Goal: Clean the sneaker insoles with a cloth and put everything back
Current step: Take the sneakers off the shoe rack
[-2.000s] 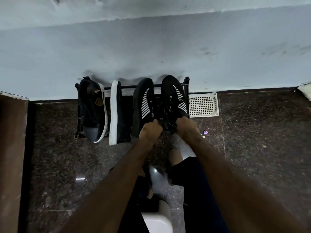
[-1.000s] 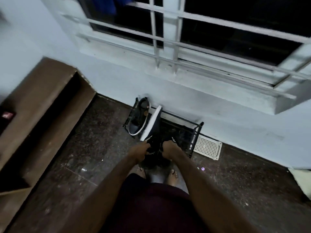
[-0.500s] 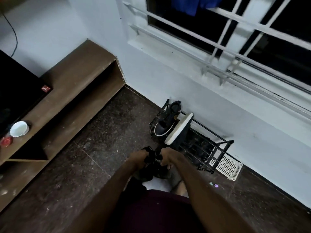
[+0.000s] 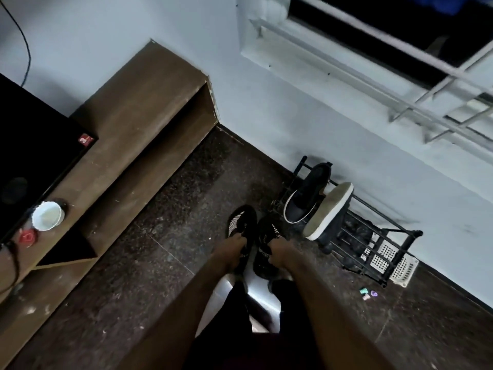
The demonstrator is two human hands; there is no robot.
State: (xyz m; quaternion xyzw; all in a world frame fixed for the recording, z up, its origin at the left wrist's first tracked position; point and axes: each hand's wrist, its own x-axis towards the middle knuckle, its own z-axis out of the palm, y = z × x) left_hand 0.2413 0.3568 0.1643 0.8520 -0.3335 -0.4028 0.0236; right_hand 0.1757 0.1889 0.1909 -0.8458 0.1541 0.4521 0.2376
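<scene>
Two black sneakers with white stripes hang in front of me above the dark floor. My left hand (image 4: pixel 231 250) grips the left sneaker (image 4: pixel 241 222) at its opening. My right hand (image 4: pixel 280 251) grips the right sneaker (image 4: pixel 266 237) the same way. Their toes point away from me. The insoles are hidden inside the shoes. No cloth is in view.
A black wire shoe rack (image 4: pixel 373 244) stands against the wall on the right, holding a dark slip-on shoe (image 4: pixel 306 198) and a white-soled shoe (image 4: pixel 329 209). A white perforated tray (image 4: pixel 397 265) lies behind it. On the left, a brown wooden unit (image 4: pixel 128 124) carries a white cup (image 4: pixel 48 215).
Both hands lifted the striped sneakers off the rack and carried them left, away from it. My view has swung left toward the wooden unit.
</scene>
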